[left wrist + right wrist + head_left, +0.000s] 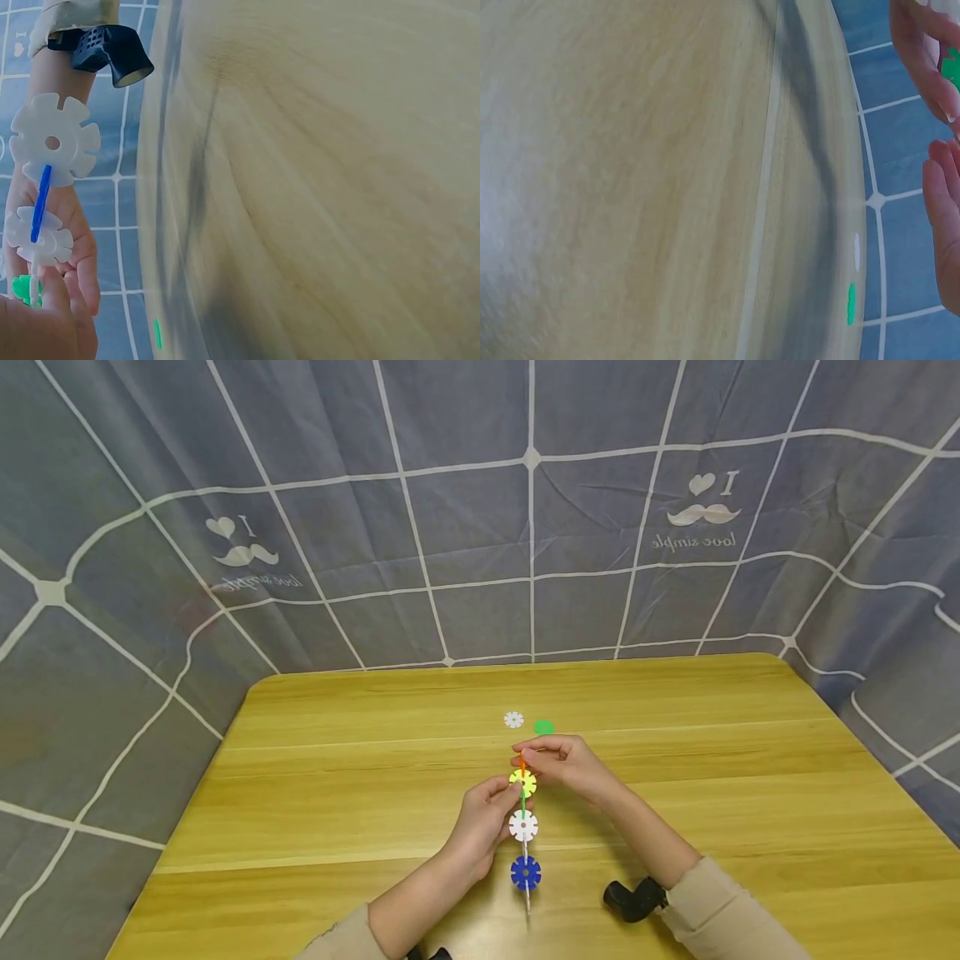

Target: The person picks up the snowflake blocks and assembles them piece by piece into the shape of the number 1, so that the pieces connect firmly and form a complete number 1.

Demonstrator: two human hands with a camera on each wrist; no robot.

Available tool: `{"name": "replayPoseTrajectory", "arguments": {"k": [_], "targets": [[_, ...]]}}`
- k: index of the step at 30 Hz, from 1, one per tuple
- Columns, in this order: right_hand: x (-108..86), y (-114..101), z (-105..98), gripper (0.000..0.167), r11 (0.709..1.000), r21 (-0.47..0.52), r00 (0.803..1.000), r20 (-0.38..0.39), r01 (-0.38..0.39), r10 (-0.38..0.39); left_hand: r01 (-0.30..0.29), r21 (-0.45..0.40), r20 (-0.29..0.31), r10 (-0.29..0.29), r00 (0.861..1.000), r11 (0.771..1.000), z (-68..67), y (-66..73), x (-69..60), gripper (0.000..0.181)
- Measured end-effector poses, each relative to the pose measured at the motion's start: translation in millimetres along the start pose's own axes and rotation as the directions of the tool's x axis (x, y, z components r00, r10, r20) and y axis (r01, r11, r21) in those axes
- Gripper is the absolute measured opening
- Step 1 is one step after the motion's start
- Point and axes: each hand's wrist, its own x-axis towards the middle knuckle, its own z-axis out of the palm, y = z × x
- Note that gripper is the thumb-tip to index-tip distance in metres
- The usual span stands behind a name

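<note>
A chain of notched plastic discs, slotted into one another, runs toward the person above the table. It has a white disc [523, 827], a blue disc [526, 872] and a yellow disc [529, 784] seen flat, with others edge-on between them. My left hand [477, 825] pinches the chain around the yellow disc. At the far end, my right hand [568, 766] holds an orange disc [522, 763] between thumb and fingers, touching the yellow one. In the left wrist view, a white disc [56, 135] and an edge-on blue disc [41, 202] hang in front of the right arm.
Beyond the hands, a loose white disc [513, 720] and a loose green disc [543, 727] lie on the wooden table [337, 777]. A black wrist camera [633, 900] sits at the right sleeve. A grey checked curtain [480, 527] hangs behind the table.
</note>
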Motion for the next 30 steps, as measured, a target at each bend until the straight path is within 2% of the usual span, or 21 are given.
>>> {"name": "replayPoseTrajectory", "arguments": {"k": [9,13,19,23,30], "targets": [[1.1,2.4,5.8,0.043,1.000,-0.005,0.999,-0.039,-0.023,0.023,0.028,0.031,-0.020,-0.028,0.999,0.999,0.4,3.7,1.5,0.040],[1.7,4.0,8.5,0.041,1.000,-0.019,0.998,-0.062,-0.010,0.009,0.021,0.040,-0.007,-0.021,1.000,0.999,-0.4,4.2,3.3,0.042],[1.9,5.2,12.0,0.040,1.000,-0.013,0.998,-0.055,0.013,-0.013,0.026,0.018,0.033,-0.027,0.999,0.999,-1.4,3.5,5.5,0.047],[1.3,5.6,11.7,0.040,1.000,-0.015,0.998,-0.052,0.019,-0.020,0.031,0.032,0.041,-0.032,0.999,0.999,-1.8,3.5,5.5,0.048],[0.4,6.1,4.4,0.045,1.000,0.000,0.996,-0.082,-0.018,0.018,0.016,0.074,0.033,-0.018,0.999,0.997,-2.8,2.7,3.7,0.047]]}}
